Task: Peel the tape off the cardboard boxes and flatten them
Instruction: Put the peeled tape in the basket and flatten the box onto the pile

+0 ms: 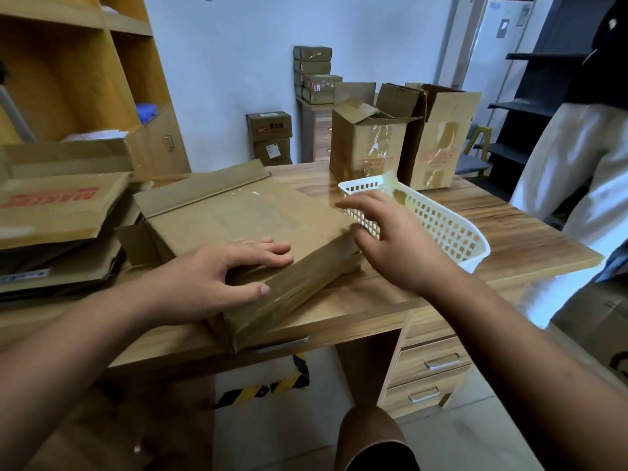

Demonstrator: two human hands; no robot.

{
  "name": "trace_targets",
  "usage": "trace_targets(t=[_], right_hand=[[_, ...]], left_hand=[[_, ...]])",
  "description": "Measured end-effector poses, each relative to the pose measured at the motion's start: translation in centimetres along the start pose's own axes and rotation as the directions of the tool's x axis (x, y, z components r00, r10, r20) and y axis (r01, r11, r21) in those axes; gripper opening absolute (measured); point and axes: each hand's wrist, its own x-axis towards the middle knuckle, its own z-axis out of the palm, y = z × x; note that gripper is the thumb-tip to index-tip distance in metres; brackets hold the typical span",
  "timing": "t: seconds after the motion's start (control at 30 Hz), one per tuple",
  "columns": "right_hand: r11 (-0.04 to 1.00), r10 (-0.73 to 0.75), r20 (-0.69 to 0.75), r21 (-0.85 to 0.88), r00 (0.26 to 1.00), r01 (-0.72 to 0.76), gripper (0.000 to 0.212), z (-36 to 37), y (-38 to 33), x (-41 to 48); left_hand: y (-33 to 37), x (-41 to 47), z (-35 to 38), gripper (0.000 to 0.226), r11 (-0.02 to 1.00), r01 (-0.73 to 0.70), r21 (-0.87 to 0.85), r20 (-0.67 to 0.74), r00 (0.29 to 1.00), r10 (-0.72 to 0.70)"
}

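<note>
The surface point(509, 226) is a brown wooden desk with three drawers point(431, 362) under its right side. The room has a pale wall point(231, 62). Yellow wooden shelves point(68, 79) stand on the left and dark shelves point(530, 107) on the right. Another person in white trousers point(571, 171) stands by the right end of the surface.

One cardboard box point(244, 215) lies flat in the middle of the surface. Its near corner sticks out over the front edge. Shiny clear tape shows on its near side. On the left is one pile of flat cardboard point(57, 212). At the back of the surface stand two open boxes, one on the left point(367, 147) and one on the right point(438, 144), touching each other, both with tape on them. One white basket point(448, 229) sits just right of the flat box, with what looks like a yellowish bit of tape at its far rim. Behind the surface there is a stack of about five small boxes point(316, 76), and two more boxes point(270, 137) stacked by the wall.

The left hand point(210, 277) lies flat on top of the flat box, fingers straight, with the thumb on the near side. The right hand point(390, 243) is wide open with its fingers spread, over the box's right edge and in front of the basket. It holds nothing. I cannot tell if it touches the box.
</note>
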Motion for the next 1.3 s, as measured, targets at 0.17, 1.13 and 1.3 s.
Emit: trace_targets(t=[0.17,1.13,1.3], right_hand=[[0.994,-0.071,0.202,-0.067,0.977,0.086,0.047,2.1,-0.2,0.1],[0.900,-0.361,0.278,-0.148,0.890,0.411,0.074,4.3,1.8,-0.8],[0.895,-0.379,0.304,-0.121,0.874,0.430,0.076,4.1,2.3,-0.8]], left_hand=[[-0.7,-1.8,-0.9,0.050,0.989,0.044,0.144,-0.013,0.999,-0.043],[-5.8,-7.1,1.2,0.079,0.861,0.073,0.503,-0.322,0.941,0.108],[-6.3,-7.0,1.4,0.080,0.852,0.106,0.513,-0.365,0.925,0.105]])
